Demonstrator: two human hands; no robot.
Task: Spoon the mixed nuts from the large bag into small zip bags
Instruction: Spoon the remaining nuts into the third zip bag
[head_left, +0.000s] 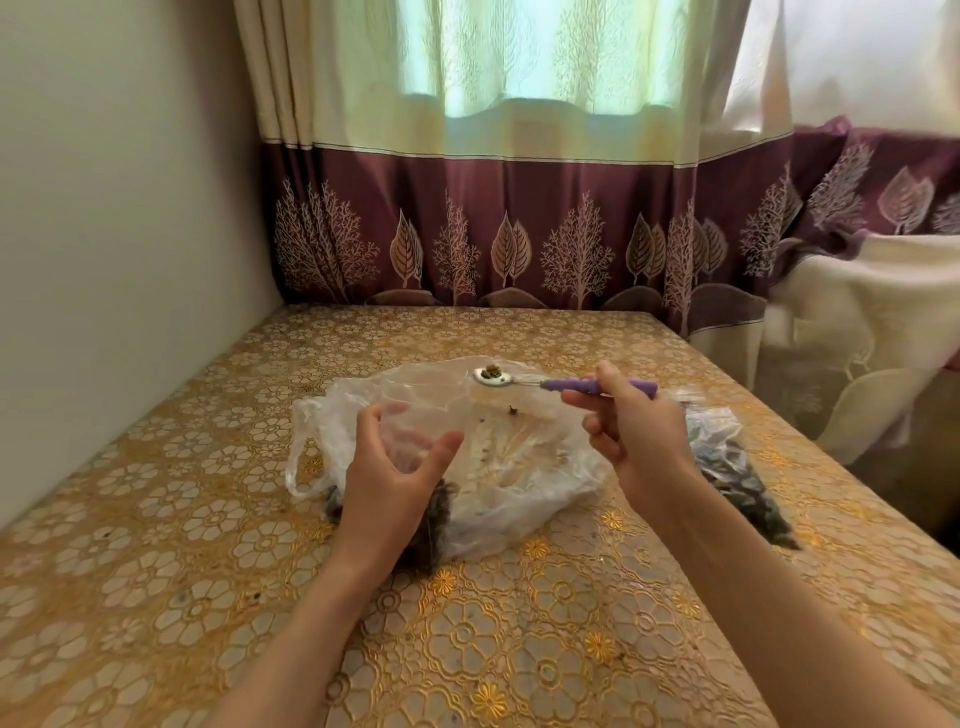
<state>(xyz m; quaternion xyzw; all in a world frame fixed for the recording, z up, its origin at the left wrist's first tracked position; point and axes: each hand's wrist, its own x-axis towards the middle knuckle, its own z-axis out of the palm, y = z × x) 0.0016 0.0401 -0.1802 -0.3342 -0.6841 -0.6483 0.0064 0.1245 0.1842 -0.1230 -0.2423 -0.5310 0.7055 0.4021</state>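
Left hand (400, 467) nearest: fingers curled around a thin clear film, apparently a small zip bag (410, 441) held open; outline hard to make out. Beneath lies the large plastic bag (519, 467), dark nuts bunched at its near end. Right hand (631, 431) pinches the purple-handled spoon (566, 383), bowl level, carrying a few nuts (491, 371). Step: transfer. Next, likely: tip spoon into small bag's mouth. A filled bag (737, 467) sits partly hidden behind the right wrist.
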